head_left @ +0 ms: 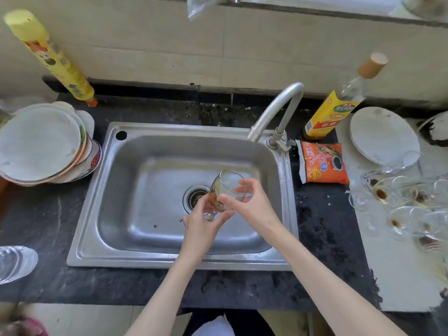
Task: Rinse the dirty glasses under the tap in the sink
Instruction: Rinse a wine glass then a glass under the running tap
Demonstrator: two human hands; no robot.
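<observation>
One stained glass (pixel 224 191) hangs tilted over the sink (pixel 155 154) near the drain (pixel 195 197). Left hand (pixel 202 221) fingers pinch its base; right hand (pixel 252 204) fingers curl around the bowl. More dirty glasses (pixel 407 202) crowd the tabletop (pixel 322 226) to the right, beyond the tap (pixel 278 112).

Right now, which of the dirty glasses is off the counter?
The glass over the sink, held by both hands, left hand and right hand. The other glasses lie on the right counter.

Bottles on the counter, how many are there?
2: a yellow bottle at the back left corner, and a clear yellow-labelled bottle right of the tap. None seems hidden.
</observation>
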